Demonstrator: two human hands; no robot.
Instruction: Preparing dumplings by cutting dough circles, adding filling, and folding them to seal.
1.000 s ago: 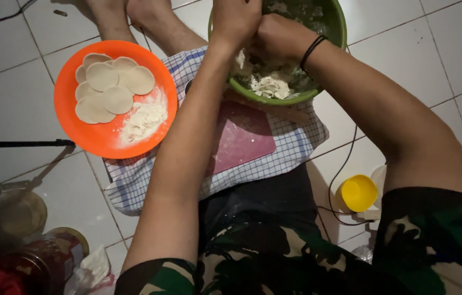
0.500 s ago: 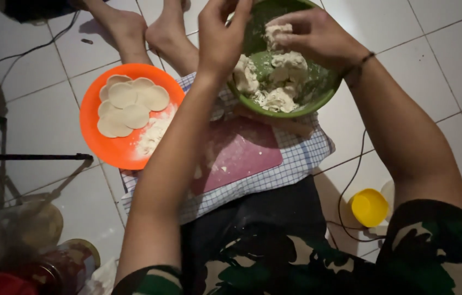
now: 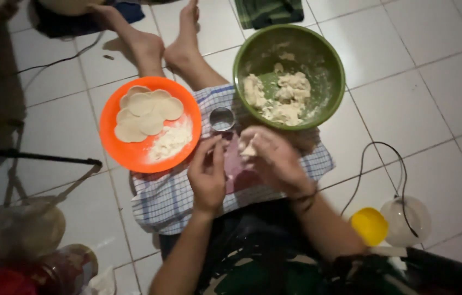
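Over the person's lap, above a blue-and-white checked cloth (image 3: pixel 165 199) with a pink flat board (image 3: pixel 239 177) on it, both hands meet at mid-frame. The right hand (image 3: pixel 275 158) curls its fingers around a small pale lump of dough (image 3: pixel 249 148), pinching it against the thumb. The left hand (image 3: pixel 207 172) rises beside it, fingers pressed together and pointing upward, fingertips near the lump but holding nothing that can be made out. The forearms converge from the body, wrists slightly bent; a dark band circles the right wrist.

To work the lump well, it would seem best to keep it small and roll it evenly between both palms directly over the board, so crumbs fall on the cloth.

Just beyond the fingertips stands a small round metal cup (image 3: pixel 222 118). To the left lies an orange round plastic plate (image 3: pixel 132 155) bearing flat pale dough discs (image 3: pixel 146 112) and a heap of white flour (image 3: pixel 172 141). Farther right sits a green round plastic bowl (image 3: pixel 326 60) holding ragged dough (image 3: pixel 280 98).
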